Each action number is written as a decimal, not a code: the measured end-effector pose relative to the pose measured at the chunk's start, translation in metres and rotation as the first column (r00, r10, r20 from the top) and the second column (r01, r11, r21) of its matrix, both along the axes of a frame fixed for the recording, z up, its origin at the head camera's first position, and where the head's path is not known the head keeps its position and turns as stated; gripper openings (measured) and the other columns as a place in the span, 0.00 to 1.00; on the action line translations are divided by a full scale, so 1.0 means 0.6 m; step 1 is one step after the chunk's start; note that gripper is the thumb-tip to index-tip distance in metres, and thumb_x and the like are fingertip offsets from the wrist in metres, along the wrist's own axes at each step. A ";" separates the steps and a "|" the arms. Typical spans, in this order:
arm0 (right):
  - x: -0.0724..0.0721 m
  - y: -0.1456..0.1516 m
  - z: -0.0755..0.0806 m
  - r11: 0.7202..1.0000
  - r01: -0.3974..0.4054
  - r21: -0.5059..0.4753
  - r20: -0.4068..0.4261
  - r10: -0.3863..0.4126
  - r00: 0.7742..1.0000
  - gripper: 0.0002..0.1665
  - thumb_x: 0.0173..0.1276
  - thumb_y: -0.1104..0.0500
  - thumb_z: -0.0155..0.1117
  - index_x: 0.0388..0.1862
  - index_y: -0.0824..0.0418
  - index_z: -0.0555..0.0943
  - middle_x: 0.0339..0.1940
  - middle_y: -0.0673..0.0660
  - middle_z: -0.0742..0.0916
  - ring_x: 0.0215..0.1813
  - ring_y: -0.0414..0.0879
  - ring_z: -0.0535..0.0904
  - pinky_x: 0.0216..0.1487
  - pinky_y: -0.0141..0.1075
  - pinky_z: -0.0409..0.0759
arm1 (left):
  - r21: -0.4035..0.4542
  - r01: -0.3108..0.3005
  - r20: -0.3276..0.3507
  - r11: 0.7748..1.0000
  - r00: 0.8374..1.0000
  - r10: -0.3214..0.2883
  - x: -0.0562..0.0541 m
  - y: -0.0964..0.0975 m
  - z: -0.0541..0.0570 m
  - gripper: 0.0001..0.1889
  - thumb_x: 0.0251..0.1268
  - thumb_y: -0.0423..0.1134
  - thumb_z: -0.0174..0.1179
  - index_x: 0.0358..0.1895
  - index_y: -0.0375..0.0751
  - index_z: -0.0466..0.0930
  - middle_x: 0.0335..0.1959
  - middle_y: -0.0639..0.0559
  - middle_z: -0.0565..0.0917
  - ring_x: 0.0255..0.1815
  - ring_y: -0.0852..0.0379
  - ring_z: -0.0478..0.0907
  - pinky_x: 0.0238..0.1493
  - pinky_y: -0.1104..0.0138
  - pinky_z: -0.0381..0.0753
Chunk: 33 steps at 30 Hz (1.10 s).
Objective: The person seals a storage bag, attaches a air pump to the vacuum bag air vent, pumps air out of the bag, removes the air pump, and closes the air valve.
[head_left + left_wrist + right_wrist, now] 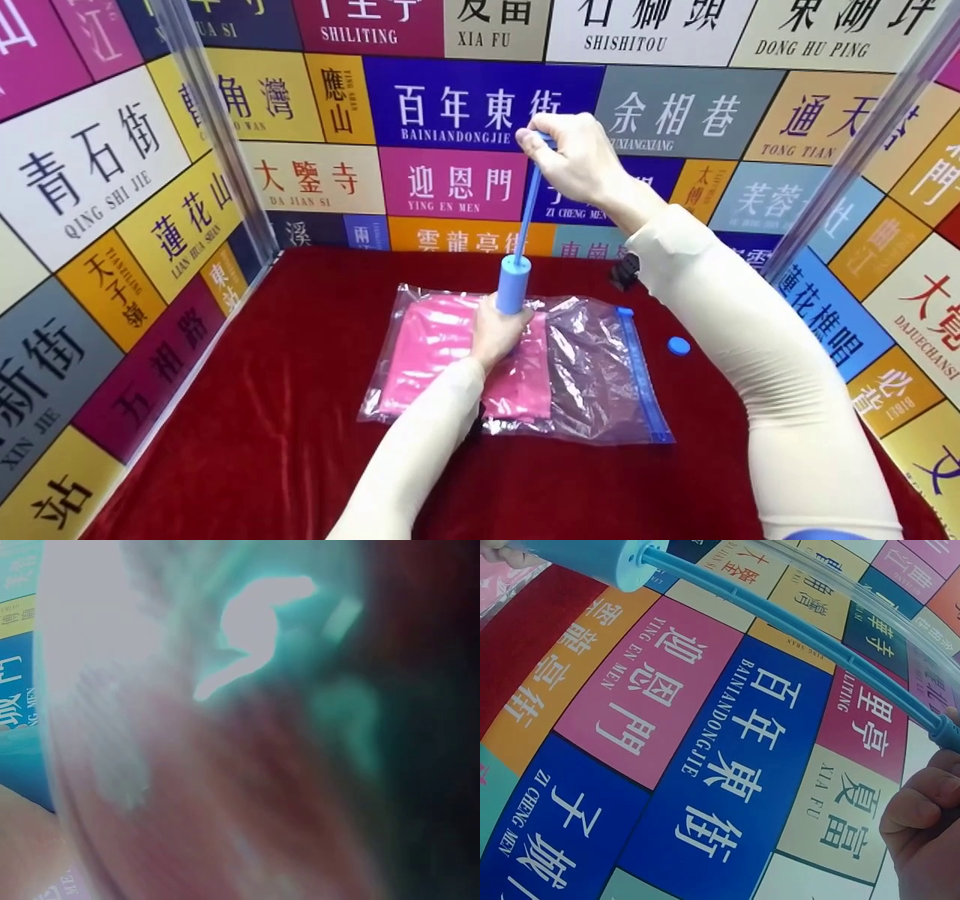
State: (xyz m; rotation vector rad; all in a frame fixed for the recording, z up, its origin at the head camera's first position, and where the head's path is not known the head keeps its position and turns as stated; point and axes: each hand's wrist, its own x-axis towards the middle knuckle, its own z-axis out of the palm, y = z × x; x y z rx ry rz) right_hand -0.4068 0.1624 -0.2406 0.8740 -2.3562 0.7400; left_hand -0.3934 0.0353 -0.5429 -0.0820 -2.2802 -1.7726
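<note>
A light-blue hand pump [513,283] stands nearly upright over a clear zip bag [592,367], and its lower end is hidden by my left hand [496,330]. That hand grips the pump barrel low down. Up above, my right hand [574,154] holds the pump's handle, with the thin rod [529,210] drawn far out of the barrel. In the right wrist view the rod [780,621] runs from the barrel to the right fingers. Inside the bag lies a folded pink item [431,352], flat and shiny under the plastic. The left wrist view is mostly blur and glare.
A round blue cap [679,346] lies on the dark red cloth [247,420] right of the bag's blue zip strip [643,375]. Behind it sits a small black object [624,271]. Panels with printed street names [487,101] enclose the back and sides.
</note>
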 end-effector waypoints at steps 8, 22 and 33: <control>-0.001 -0.006 -0.013 0.998 -0.039 0.058 0.065 0.035 0.997 0.25 0.90 0.50 0.57 0.27 0.52 0.70 0.22 0.49 0.69 0.27 0.46 0.64 0.34 0.36 0.61 | 0.034 0.016 0.021 0.999 1.000 -0.017 0.004 -0.001 0.007 0.07 0.59 0.36 0.76 0.38 0.42 0.87 0.29 0.52 0.88 0.28 0.59 0.81 0.39 0.66 0.86; -0.004 -0.004 -0.086 0.992 -0.045 0.115 0.178 0.024 0.984 0.21 0.90 0.48 0.57 0.36 0.58 0.82 0.28 0.54 0.81 0.33 0.49 0.74 0.40 0.40 0.74 | 0.009 0.010 -0.007 1.000 1.000 -0.010 0.003 0.001 0.001 0.09 0.58 0.36 0.76 0.30 0.48 0.82 0.25 0.55 0.86 0.26 0.61 0.79 0.36 0.66 0.85; -0.011 -0.007 -0.151 0.987 -0.076 0.139 0.233 0.042 0.972 0.21 0.89 0.48 0.58 0.33 0.56 0.79 0.25 0.50 0.78 0.29 0.46 0.71 0.37 0.39 0.72 | 0.027 0.007 -0.014 1.000 1.000 -0.006 0.000 0.000 0.002 0.09 0.56 0.34 0.76 0.32 0.47 0.84 0.24 0.56 0.85 0.25 0.62 0.78 0.35 0.66 0.86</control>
